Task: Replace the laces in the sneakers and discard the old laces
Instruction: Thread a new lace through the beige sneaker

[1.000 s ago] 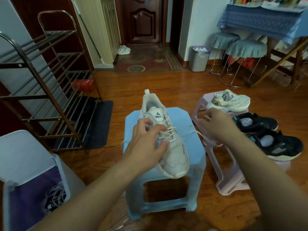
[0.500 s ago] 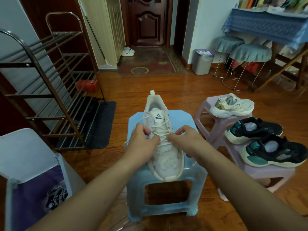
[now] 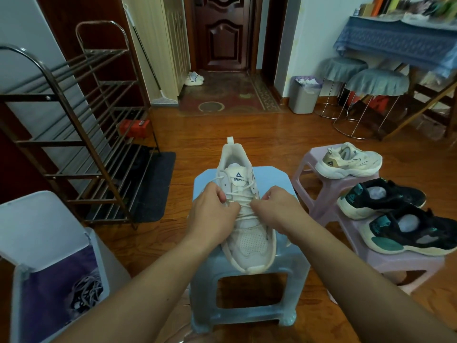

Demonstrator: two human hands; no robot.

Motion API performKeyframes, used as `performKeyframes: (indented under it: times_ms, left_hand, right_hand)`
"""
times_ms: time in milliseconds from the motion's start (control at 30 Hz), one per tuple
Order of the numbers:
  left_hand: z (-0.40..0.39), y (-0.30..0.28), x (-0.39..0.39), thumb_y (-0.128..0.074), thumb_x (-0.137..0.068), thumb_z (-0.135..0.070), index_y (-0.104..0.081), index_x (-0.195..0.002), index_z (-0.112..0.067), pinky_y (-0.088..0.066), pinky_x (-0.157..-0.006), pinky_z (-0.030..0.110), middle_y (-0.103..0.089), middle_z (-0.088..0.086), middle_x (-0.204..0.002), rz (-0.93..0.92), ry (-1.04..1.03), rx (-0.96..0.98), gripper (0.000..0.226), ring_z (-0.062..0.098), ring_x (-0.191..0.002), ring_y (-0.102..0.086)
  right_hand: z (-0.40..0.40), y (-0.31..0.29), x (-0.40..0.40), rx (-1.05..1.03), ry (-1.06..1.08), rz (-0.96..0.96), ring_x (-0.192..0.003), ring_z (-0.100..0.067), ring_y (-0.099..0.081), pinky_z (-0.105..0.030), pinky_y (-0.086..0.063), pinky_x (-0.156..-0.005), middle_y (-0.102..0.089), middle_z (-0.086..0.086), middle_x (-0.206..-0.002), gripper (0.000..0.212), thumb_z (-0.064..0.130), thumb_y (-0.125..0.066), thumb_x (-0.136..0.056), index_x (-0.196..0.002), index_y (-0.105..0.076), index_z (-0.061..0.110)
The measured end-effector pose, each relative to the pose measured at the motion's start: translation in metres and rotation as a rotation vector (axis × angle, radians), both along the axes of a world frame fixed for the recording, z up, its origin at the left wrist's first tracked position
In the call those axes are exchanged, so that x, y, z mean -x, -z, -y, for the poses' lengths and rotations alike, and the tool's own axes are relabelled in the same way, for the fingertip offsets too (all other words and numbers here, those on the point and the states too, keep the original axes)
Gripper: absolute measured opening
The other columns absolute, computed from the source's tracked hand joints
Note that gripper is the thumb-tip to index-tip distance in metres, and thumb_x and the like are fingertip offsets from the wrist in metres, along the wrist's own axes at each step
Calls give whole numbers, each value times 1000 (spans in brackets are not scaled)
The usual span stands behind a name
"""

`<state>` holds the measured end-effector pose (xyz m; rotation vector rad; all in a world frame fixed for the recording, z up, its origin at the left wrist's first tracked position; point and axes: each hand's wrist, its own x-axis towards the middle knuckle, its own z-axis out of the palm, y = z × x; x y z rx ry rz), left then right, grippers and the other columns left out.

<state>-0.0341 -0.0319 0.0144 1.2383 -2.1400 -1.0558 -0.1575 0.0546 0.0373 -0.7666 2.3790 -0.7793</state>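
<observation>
A white sneaker (image 3: 248,233) stands on a light blue plastic stool (image 3: 249,293), toe towards me. Its cream lace (image 3: 243,194) crosses the upper eyelets. My left hand (image 3: 212,214) pinches the lace at the sneaker's left side, and my right hand (image 3: 277,210) pinches it at the right side. Both hands sit close together over the middle of the shoe and hide the lower lacing. Old laces (image 3: 86,293) lie tangled in the purple-lined bin (image 3: 49,243) at the lower left.
On a pink stool (image 3: 395,263) at the right stand a cream sneaker (image 3: 348,162) and two black-and-teal sneakers (image 3: 380,198). A metal shoe rack (image 3: 81,134) stands left, over a dark mat (image 3: 153,186). Far back are a grey waste bin (image 3: 304,95) and round stools (image 3: 378,82).
My right hand came in from the right, where it had pulled the lace out, to the sneaker's middle. My left hand shifted from pressing the shoe to pinching the lace.
</observation>
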Motion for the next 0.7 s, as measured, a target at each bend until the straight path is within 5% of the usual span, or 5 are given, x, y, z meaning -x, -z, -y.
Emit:
performKeyframes:
  times_ms: [167, 300, 400, 533, 700]
  left_hand:
    - [8, -7, -9, -64, -92, -26, -45, -98, -31, -49, -70, 29, -47, -10, -111, 7, 101, 14, 20, 11, -89, -57]
    - [8, -10, -7, -60, -95, -25, -61, -110, -35, -39, -87, 26, -38, -13, -118, 13, 171, 306, 18, 8, -111, -42]
    - [6, -4, 1, -61, -95, -23, -73, -111, -33, -36, -101, 33, -41, -7, -121, 86, 219, 553, 22, 14, -116, -34]
    - [4, -1, 8, -61, -95, -27, -76, -114, -32, -29, -99, 33, -42, -3, -126, 151, 193, 675, 25, 18, -119, -31]
    - [-1, -1, 13, -62, -95, -25, -78, -115, -31, -31, -96, 36, -44, -1, -126, 139, 138, 662, 27, 19, -117, -30]
  right_hand:
    - [-25, -17, 22, 77, -72, 175, -70, -17, -51, -32, -44, -63, -62, -4, -86, 35, 53, -56, -98, -104, -66, 20]
    - [-33, -18, 49, 158, -22, 143, -71, -22, -48, -32, -41, -68, -65, 7, -78, 30, 11, -47, -102, -126, -65, 8]
    - [-31, -12, 49, 235, -93, 35, -59, -7, -62, -22, -45, -54, -75, 6, -81, 38, 5, -44, -103, -137, -55, 14]
    - [-18, 0, 44, 318, -145, -57, -57, -13, -63, -34, -48, -51, -76, 7, -78, 10, 12, -55, -99, -99, -64, 15]
    - [-4, 6, 35, 305, -186, -329, -67, -6, -60, -15, -42, -56, -69, 9, -70, 15, 20, -64, -93, -79, -70, 23]
